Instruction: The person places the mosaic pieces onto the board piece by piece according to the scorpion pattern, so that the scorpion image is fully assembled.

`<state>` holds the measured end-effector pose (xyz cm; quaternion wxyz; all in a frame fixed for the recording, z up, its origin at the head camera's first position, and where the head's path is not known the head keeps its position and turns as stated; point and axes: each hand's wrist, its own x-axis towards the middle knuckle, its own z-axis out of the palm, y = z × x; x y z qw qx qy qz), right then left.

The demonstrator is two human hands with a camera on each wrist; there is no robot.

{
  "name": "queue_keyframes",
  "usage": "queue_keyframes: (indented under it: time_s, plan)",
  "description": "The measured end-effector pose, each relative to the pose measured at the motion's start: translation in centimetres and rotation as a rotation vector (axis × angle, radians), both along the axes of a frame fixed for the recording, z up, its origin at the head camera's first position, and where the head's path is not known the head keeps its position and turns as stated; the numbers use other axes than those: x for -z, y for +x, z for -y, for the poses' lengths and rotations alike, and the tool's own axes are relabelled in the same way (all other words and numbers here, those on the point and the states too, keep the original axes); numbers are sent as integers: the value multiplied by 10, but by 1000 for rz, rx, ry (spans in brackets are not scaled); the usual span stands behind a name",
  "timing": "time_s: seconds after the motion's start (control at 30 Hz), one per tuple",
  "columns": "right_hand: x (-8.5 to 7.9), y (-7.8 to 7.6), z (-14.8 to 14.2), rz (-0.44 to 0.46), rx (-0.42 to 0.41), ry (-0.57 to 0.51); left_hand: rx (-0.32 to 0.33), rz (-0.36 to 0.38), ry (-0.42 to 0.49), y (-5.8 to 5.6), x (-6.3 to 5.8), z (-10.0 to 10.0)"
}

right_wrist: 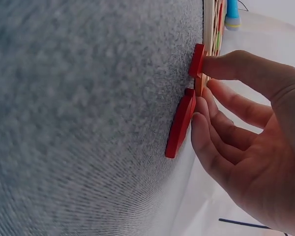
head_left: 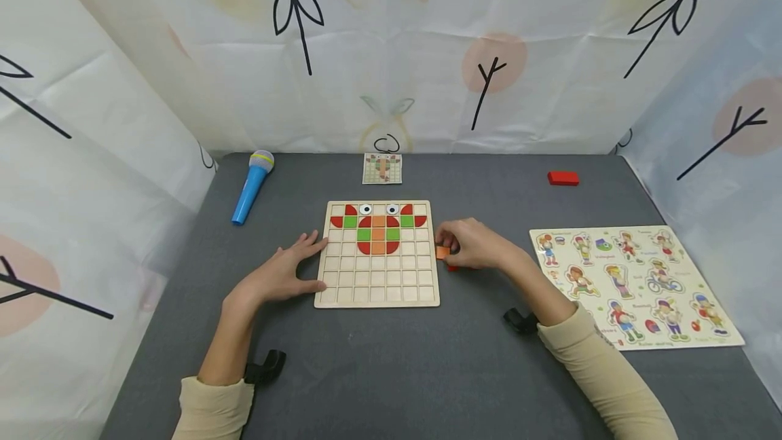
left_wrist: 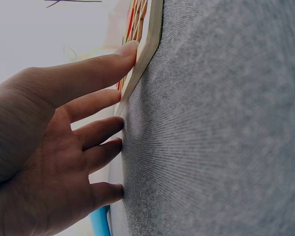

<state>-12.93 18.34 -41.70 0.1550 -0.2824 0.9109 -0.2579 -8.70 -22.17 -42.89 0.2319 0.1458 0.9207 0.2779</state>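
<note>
A wooden grid board (head_left: 377,279) lies flat, its upper cells filled with red, green and orange tiles and two eye tiles (head_left: 392,210). My left hand (head_left: 275,273) is spread at the board's left side, thumb and index fingertips on the edge; in the left wrist view the other fingertips reach down by the table. At the board's right edge, my right hand (head_left: 473,244) pinches an orange tile (head_left: 442,252) between thumb and fingers. A small red tile (right_wrist: 197,60) lies just under that thumb, mostly hidden in the head view.
Behind the board stands a small pattern card (head_left: 382,169). A blue toy microphone (head_left: 250,189) lies at back left, a red block (head_left: 563,178) at back right. The picture board (head_left: 635,290) with printed children is on the right, beside my right forearm. Fabric walls enclose the table.
</note>
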Motion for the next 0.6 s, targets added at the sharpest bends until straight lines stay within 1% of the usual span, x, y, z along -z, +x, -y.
queue_keyframes:
  time_s: [0.1, 0.2, 0.33, 0.47, 0.6]
  plan:
    - [-1, 0, 0, -22, 10, -1, -1, 2, -2, 0, 0, 0]
    - [-3, 0, 3, -58, 5, -25, -1, -2, -1, 0, -1, 0]
    - [-5, 2, 14, -76, -34, -76, -2, -7, 3, 0, -1, 0]
    - [-3, 3, 30, -66, -78, -123, -5, -7, 4, 0, -1, 0]
    - [1, 6, 49, -77, -123, -130, -5, -6, -1, 0, 0, 0]
